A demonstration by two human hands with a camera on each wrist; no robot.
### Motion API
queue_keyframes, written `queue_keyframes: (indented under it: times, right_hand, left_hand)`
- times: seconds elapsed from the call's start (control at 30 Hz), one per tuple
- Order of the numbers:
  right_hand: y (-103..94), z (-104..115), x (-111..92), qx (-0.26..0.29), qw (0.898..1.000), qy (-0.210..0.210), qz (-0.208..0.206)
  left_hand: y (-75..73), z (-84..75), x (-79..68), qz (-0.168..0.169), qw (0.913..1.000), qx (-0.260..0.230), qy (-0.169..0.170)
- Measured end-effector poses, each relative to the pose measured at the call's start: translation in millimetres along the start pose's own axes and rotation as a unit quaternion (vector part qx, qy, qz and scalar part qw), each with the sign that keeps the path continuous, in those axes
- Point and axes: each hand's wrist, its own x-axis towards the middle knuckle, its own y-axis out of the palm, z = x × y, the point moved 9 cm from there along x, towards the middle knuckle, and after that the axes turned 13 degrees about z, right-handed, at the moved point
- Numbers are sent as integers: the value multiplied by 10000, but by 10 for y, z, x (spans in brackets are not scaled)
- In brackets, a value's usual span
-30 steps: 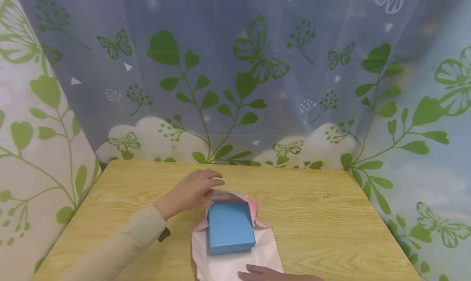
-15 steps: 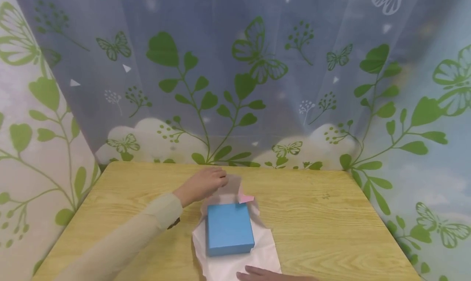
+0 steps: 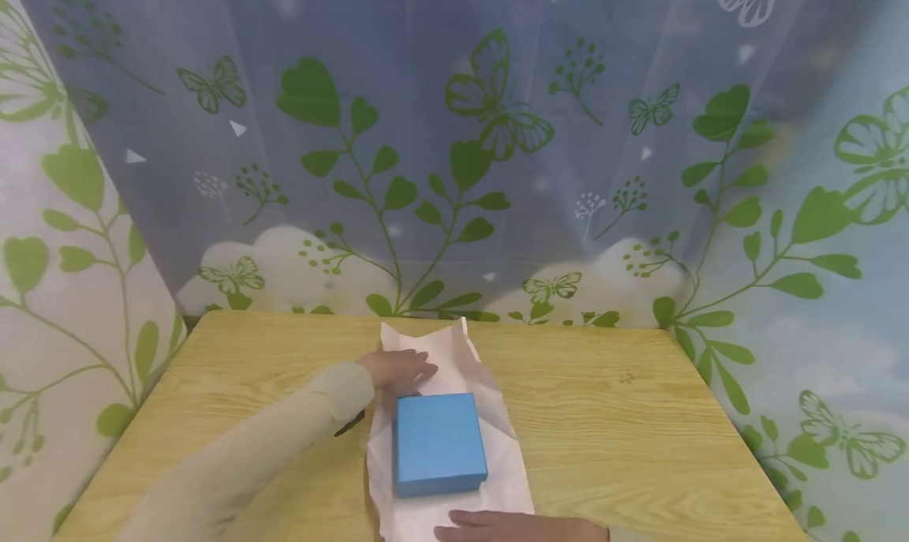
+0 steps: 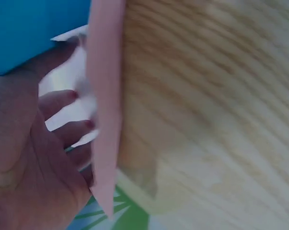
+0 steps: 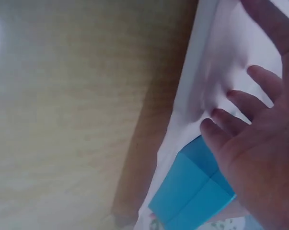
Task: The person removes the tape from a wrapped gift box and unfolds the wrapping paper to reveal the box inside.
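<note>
A blue square box sits on a long sheet of creased wrapping paper, pale on its inner face. My left hand lies on the paper's far part, just behind the box, with fingers extended. In the left wrist view, its thumb is close to the box, and the paper's pink edge stands up past the fingertips. My right hand rests on the near end of the paper, in front of the box. Its spread fingers are over the paper in the right wrist view.
The wood-grain table extends to both sides of the paper. Behind it hangs a blue-grey curtain with leaves and butterflies, and similar printed sheets stand at left and right. A dark band shows at the left wrist.
The folded-up far flap of paper has been opened back and now lies spread toward the table's far edge. My left hand gripped it, then came down onto it. The right hand moved slightly left.
</note>
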Motion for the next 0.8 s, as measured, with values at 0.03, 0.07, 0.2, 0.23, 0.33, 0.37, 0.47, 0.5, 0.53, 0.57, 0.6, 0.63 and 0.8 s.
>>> queue_keyframes:
  times: [0.03,0.07,0.2,0.23,0.33,0.37,0.47,0.5,0.53,0.57,0.6,0.63,0.8]
  right_hand:
    - [-3,-32,17,486,9986,93,194]
    - [-10,-57,31,915,9952,168,307]
    - [-54,-88,54,1802,9825,183,436]
    - [-56,-103,48,2101,9765,207,424]
    - [-41,-131,50,2558,9657,267,366]
    - [-24,-136,55,2678,9623,286,367]
    - [26,-150,80,2818,9580,370,395]
    - [42,-154,86,2762,9593,413,409]
    - [57,-153,91,2680,9614,441,432]
    - [70,-153,96,2585,9638,484,448]
    - [75,-150,98,2472,9667,505,438]
    - [79,-146,97,2370,9690,537,443]
    - [76,-107,22,1763,9808,726,405]
  left_hand:
    - [46,9,7,75,10000,20,-2]
    - [86,22,8,109,9999,-64,4]
    - [230,58,-3,-41,9997,-215,104]
    - [259,64,-11,-116,9996,-222,112]
    - [338,64,-38,-331,9994,-30,78]
    - [357,58,-42,-381,9992,60,69]
    - [390,43,-35,-510,9986,171,29]
    - [397,46,-26,-523,9984,191,-14]
    - [400,46,-16,-526,9984,218,-49]
    - [399,48,-7,-537,9982,238,-74]
    - [398,53,0,-542,9982,241,-113]
    - [393,57,3,-527,9982,252,-149]
    - [365,52,15,-579,9978,302,-104]
